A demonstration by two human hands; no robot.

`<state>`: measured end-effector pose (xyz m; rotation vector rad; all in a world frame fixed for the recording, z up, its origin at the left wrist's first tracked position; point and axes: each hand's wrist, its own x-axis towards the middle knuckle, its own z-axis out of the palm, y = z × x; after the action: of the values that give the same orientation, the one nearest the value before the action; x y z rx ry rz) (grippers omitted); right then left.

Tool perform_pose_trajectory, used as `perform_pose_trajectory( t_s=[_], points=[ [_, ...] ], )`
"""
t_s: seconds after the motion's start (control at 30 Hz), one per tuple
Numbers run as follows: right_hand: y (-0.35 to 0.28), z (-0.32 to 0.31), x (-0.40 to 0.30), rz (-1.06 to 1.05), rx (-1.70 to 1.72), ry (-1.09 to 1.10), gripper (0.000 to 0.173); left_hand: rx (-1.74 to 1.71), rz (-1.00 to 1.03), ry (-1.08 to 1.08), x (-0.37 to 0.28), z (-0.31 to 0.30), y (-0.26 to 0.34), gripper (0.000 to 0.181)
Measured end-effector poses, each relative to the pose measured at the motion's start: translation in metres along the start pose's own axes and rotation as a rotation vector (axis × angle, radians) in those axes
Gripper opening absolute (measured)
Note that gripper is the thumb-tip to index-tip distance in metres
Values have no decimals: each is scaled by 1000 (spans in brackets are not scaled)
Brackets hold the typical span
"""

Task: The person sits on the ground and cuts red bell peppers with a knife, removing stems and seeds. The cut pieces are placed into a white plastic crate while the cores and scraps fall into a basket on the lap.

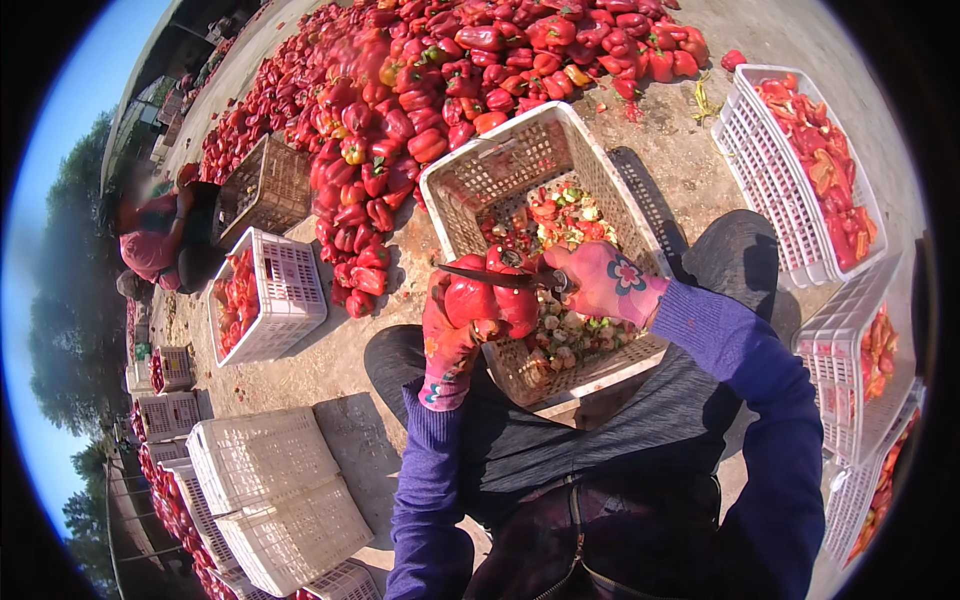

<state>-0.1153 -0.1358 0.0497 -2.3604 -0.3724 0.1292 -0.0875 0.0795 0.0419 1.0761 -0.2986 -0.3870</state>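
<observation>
My left hand, in a pink flower-patterned glove, grips red bell peppers above the near-left rim of a plastic crate. How many peppers it holds is hard to tell, as they overlap. My right hand, gloved alike, is closed around the handle of a knife. The dark curved blade lies across the front of the peppers, pointing left. Below both hands stands the white perforated crate between my knees, with pepper cores and scraps on its floor.
A large heap of red bell peppers spreads beyond the crate. Crates of cut peppers stand at right and left. Stacked pale crates sit at lower left. Another person sits at far left beside a brown crate.
</observation>
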Motion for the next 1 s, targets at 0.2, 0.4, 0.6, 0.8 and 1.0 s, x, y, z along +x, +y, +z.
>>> perform_pose_trajectory(
  t_s=[0.2, 0.4, 0.6, 0.8, 1.0],
  points=[
    [11, -2, -2, -59, -31, 55, 45, -131, 12, -51, -4, -1, -8, 84],
    [22, 14, 8, -172, -82, 181, 38, -263, -187, 39, -14, 3, -8, 86],
    [94, 12, 19, 194, -333, 1, 26, -312, 9, -216, -29, -8, -18, 72],
    [83, 11, 14, 448, -455, -178, 22, -182, 50, -25, -18, 0, 4, 86],
    [35, 19, -3, 416, 892, 217, 9, 167, 269, 236, -10, -27, -18, 85]
  ],
)
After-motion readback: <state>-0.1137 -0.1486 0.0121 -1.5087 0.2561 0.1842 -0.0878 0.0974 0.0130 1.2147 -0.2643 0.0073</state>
